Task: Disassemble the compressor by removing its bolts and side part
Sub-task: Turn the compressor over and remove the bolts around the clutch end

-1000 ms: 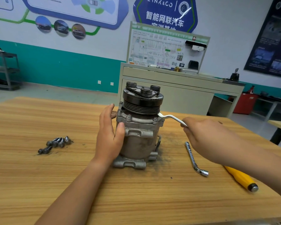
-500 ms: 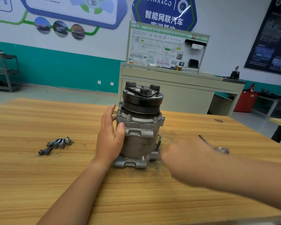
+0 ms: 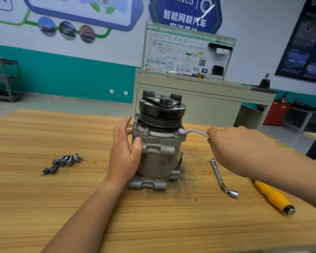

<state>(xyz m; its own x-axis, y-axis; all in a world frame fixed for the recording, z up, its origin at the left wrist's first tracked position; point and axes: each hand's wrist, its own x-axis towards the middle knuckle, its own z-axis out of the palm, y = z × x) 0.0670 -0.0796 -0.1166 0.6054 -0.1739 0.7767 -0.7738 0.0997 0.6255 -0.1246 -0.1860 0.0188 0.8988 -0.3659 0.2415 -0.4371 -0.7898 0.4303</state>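
Observation:
The grey compressor stands upright in the middle of the wooden table, its black pulley on top. My left hand wraps the left side of its body, thumb on the front. My right hand grips the handle of a thin offset wrench, whose ring end sits on a bolt at the right edge of the upper flange. More bolts show along the flange's front. Several removed bolts lie in a loose pile to the left.
An L-shaped socket wrench lies on the table right of the compressor. A yellow-handled tool lies beyond it, partly under my right forearm. Dark grime surrounds the compressor's base. A grey cabinet with a display board stands behind the table.
My right hand swung down and toward me off the flange half a second ago, then came back up; the wrench's ring end is on the right flange bolt again. My left hand stayed put.

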